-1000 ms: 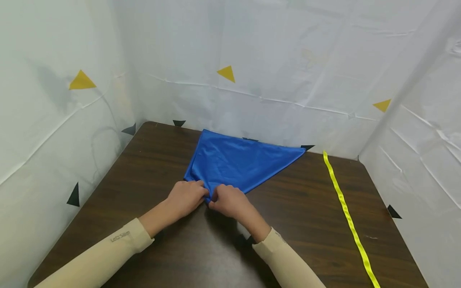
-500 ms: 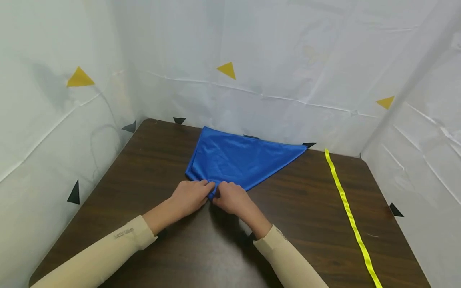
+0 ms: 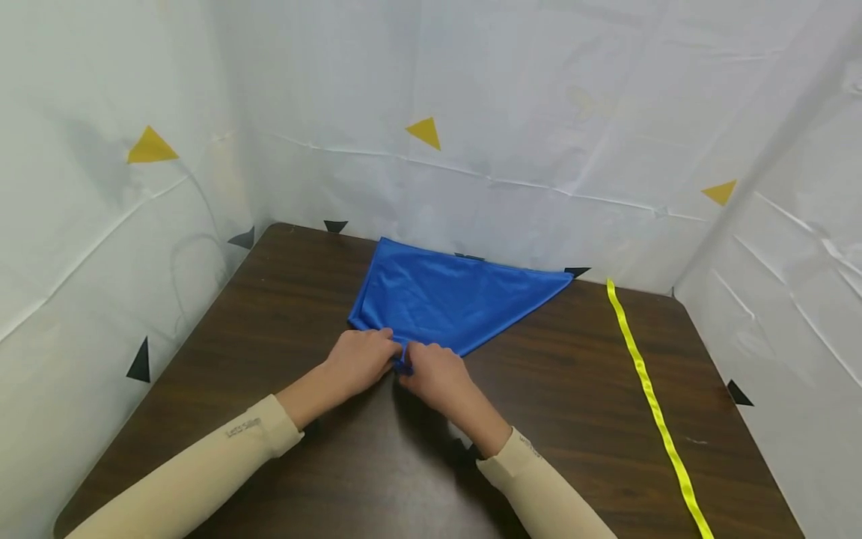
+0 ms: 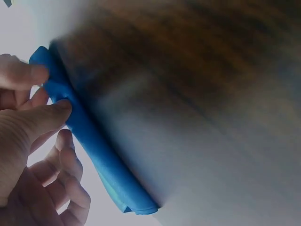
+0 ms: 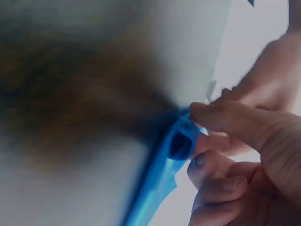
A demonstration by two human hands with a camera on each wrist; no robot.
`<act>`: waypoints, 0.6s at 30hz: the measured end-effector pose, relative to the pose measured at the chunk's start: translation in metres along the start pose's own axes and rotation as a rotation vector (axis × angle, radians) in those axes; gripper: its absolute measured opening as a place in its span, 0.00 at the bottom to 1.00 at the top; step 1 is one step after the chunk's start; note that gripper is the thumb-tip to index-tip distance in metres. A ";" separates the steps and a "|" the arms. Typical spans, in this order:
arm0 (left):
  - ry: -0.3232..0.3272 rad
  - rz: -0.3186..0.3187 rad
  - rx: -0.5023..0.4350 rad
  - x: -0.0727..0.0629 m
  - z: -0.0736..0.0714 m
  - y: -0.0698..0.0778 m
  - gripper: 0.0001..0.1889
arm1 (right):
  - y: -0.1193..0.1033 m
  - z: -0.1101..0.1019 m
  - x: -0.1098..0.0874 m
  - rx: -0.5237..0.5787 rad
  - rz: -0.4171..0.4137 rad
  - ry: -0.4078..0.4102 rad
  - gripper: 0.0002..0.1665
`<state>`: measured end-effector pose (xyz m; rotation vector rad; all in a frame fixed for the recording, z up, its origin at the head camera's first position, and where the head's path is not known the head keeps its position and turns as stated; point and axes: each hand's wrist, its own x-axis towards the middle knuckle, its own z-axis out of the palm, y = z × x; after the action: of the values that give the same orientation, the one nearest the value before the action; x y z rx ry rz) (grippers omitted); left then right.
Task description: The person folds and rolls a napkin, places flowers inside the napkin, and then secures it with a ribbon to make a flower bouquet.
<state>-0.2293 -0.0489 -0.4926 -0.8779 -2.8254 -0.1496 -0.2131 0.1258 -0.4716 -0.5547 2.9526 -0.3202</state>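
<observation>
"What's closest to us?"

"The sleeves, the left sleeve and the right sleeve, pale and cuffed at the wrist. Just ahead are the left hand and the right hand, nearly meeting."

"Holding anything?"

"Both pinch the near corner of a blue cloth. The left wrist view shows the thumb on a narrow rolled edge; in the right wrist view, an open, hollow end of that roll sits just by the right thumb."

"Anything different from a second ago?"

"A little. Both hands are slightly farther right, the left more so, and the bit of cloth showing between them has gone rightward too. The cloth's far edge lies as it did."

"And around them?"

"The rest of the cloth spreads flat beyond both hands on the dark wood counter, one point reaching out to the right. Well to the right of the right hand runs a yellow ribbon, unmoved. Past everything hangs white sheeting with yellow triangles on it."
</observation>
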 end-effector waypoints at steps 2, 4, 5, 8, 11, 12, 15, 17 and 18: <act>-0.009 -0.002 -0.010 0.001 0.000 0.001 0.03 | -0.001 0.001 -0.002 -0.025 -0.001 0.007 0.13; -0.018 0.003 -0.015 0.003 0.000 0.002 0.02 | -0.002 0.003 -0.003 -0.043 -0.003 0.014 0.12; -0.022 0.008 -0.016 0.003 0.000 0.002 0.02 | -0.002 0.003 -0.003 -0.045 -0.003 0.015 0.12; -0.024 0.032 -0.018 0.004 -0.001 0.003 0.05 | -0.001 0.002 -0.003 -0.031 -0.001 0.009 0.12; -0.016 0.047 -0.018 0.006 -0.004 0.004 0.10 | 0.001 0.001 -0.001 -0.019 -0.001 0.004 0.13; -0.015 0.048 -0.019 0.007 -0.005 0.004 0.11 | 0.003 0.000 0.000 -0.015 -0.001 0.004 0.13; -0.031 0.040 -0.011 0.009 -0.006 0.005 0.10 | 0.006 -0.003 0.002 0.000 0.006 -0.005 0.18; -0.046 0.037 -0.008 0.011 -0.006 0.005 0.09 | 0.009 -0.005 0.003 0.010 0.019 -0.015 0.22; -0.051 0.037 -0.011 0.012 -0.005 0.004 0.08 | 0.010 -0.005 0.003 0.011 0.024 -0.020 0.24</act>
<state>-0.2359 -0.0392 -0.4847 -0.9484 -2.8558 -0.1400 -0.2205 0.1346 -0.4691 -0.5171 2.9341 -0.3268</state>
